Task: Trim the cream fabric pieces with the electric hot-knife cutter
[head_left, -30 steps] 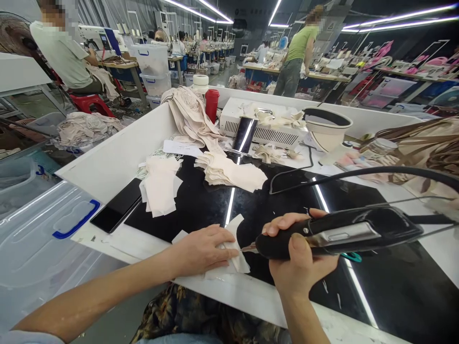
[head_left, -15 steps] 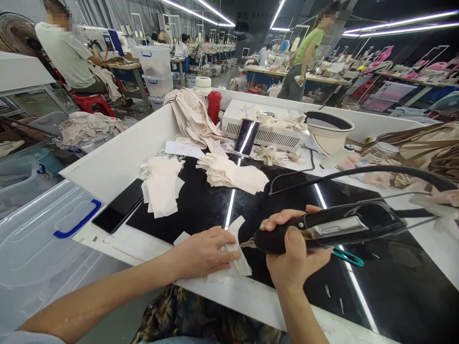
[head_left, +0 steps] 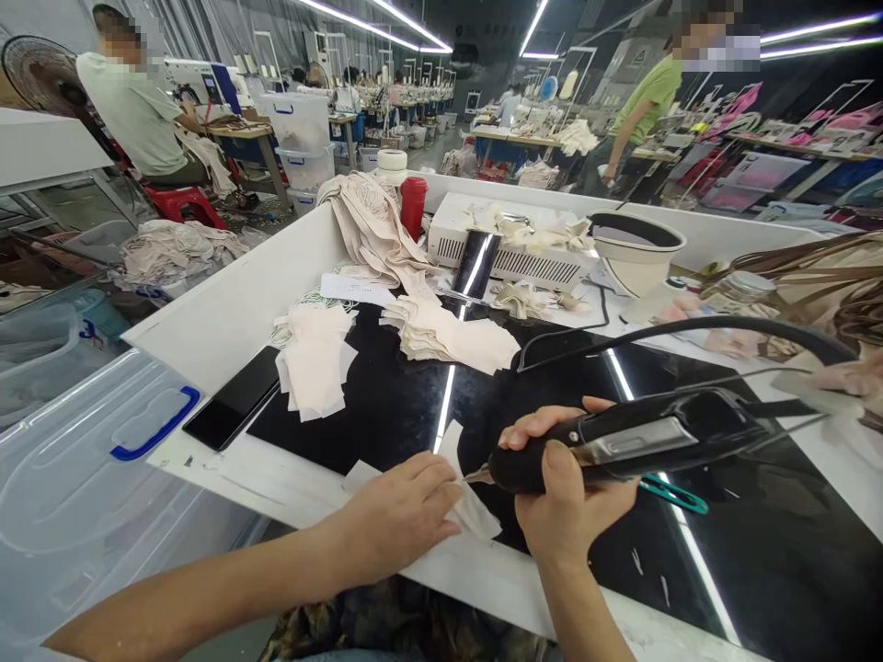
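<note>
My left hand (head_left: 404, 515) has its fingers curled down over a white fabric piece (head_left: 475, 510), holding it against the glossy black board (head_left: 552, 386). A pale corner of material also sticks out behind that hand. Wrapped in my right hand (head_left: 576, 501) is a black handheld cutting tool (head_left: 641, 437) with a cable, its thin metal tip at the fabric's edge by my left fingertips. Farther back on the board lie a stack of cream fabric pieces (head_left: 455, 338) and a second stack (head_left: 317, 363). My left fingertips are partly hidden against the cloth.
A phone (head_left: 231, 400) lies at the board's left edge. Behind are a red bottle (head_left: 413, 207), a vented white box (head_left: 510, 262) and a round cream container (head_left: 635, 253). A teal oval tool (head_left: 674, 494) lies beyond my right hand. A lidded plastic bin (head_left: 75, 469) stands left.
My left hand has shifted slightly, its fingers drawn closer together on the fabric, which has turned a little. The tool's tip stays beside it. A person in green behind has moved right.
</note>
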Tool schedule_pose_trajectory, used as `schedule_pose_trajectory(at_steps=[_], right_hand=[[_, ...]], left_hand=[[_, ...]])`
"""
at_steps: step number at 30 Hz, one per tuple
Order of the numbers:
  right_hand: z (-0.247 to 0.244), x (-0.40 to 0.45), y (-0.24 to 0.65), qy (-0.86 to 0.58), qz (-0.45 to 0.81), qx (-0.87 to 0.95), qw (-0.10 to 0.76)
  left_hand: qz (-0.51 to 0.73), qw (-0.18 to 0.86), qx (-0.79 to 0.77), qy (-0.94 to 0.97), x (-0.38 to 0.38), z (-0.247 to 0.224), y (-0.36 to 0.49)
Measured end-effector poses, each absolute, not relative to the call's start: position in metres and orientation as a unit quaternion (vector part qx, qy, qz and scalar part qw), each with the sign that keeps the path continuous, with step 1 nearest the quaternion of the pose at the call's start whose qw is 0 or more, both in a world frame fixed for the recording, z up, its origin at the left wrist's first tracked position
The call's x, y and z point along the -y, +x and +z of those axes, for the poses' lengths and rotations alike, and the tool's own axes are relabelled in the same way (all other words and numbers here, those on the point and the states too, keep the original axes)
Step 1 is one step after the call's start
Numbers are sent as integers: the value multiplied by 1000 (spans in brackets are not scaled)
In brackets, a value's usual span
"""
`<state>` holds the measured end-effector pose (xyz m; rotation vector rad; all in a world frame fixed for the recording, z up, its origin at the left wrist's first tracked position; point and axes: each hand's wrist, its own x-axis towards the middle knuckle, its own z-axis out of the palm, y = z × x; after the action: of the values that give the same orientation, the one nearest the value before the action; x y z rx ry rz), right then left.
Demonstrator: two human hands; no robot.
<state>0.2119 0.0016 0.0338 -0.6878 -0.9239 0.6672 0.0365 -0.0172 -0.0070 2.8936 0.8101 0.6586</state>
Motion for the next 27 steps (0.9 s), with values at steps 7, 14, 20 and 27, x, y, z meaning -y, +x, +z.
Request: schedule_pose_trajectory(at_steps=[7, 14, 20, 27], right_hand=[[31, -1, 212, -323, 300, 442, 781], [29, 0, 213, -315, 304, 443, 782], [27, 2, 213, -310, 304, 451, 780], [32, -3, 209, -297, 305, 444, 789]], left_hand=[[209, 108, -172, 957, -34, -12, 30], [177, 149, -151, 961, -43, -11, 13], [162, 147, -140, 966, -43, -14, 5], [158, 150, -153, 964, -41, -15, 5]])
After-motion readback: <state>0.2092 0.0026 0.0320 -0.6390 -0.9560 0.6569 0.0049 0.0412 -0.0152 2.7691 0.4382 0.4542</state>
